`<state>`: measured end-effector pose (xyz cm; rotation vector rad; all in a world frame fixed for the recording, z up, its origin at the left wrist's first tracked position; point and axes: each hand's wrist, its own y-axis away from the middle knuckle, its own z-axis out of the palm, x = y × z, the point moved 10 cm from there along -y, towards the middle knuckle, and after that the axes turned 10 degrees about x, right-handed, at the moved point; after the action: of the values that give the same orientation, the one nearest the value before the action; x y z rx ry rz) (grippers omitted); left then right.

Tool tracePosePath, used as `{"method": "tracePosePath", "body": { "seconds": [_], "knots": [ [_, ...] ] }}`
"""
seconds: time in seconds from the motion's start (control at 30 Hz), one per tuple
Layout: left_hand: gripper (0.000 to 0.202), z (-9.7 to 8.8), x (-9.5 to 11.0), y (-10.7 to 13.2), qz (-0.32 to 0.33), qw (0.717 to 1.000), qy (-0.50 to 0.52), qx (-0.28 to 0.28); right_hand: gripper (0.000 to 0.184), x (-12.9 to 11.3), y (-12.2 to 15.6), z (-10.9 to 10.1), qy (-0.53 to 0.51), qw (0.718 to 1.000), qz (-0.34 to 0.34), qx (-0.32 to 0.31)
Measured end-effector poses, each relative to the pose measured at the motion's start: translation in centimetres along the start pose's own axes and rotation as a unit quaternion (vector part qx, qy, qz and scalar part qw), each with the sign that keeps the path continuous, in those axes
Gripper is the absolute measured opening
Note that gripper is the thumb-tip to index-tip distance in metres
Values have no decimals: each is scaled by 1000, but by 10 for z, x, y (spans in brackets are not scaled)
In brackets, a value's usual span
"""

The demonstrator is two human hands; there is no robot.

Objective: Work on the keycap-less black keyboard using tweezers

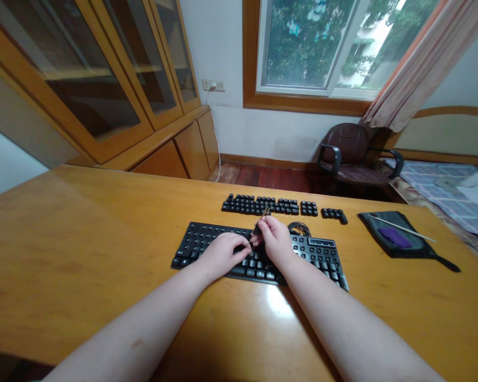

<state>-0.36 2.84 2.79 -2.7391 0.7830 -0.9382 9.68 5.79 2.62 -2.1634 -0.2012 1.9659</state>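
Observation:
A black keyboard (207, 236) lies on the table, with many keycaps off its upper rows and several still on its lower rows. My right hand (276, 239) is closed above its middle around a small tool with a dark body and thin brownish wire ends (266, 211), which looks like a keycap puller. Just left of it, my left hand (225, 253) rests over the keys with thumb and forefinger pinched at the tool's lower end. What those fingertips hold is too small to make out. Loose black keycaps (258, 204) stand in rows behind the keyboard.
A coiled black cable (299, 229) sits behind the keyboard. To the right lies a dark pouch (410, 252) with a purple cloth (395, 237) and a thin pale stick (402, 227) on it. Beyond the wooden table (103, 254) are a chair (348, 151) and a bed.

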Motion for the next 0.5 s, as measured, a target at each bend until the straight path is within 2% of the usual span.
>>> {"method": "tracePosePath", "body": {
  "seconds": [0.07, 0.17, 0.37, 0.5],
  "knots": [
    [8, 0, 0, 0, -3, 1000, -6, 2, 23, 4, -1, -1, -8, 1000, 13, 6],
    [10, 1, 2, 1, 3, 1000, -11, 3, 21, 3, -2, -2, 16, 1000, -4, 13],
    [40, -6, -3, 3, -33, 999, 15, 16, 25, 5, -7, -22, -14, 995, 4, 103],
    [29, -4, 4, 4, 6, 1000, 12, -5, 27, 6, -7, -33, -42, 987, 7, 152]
  ]
}}
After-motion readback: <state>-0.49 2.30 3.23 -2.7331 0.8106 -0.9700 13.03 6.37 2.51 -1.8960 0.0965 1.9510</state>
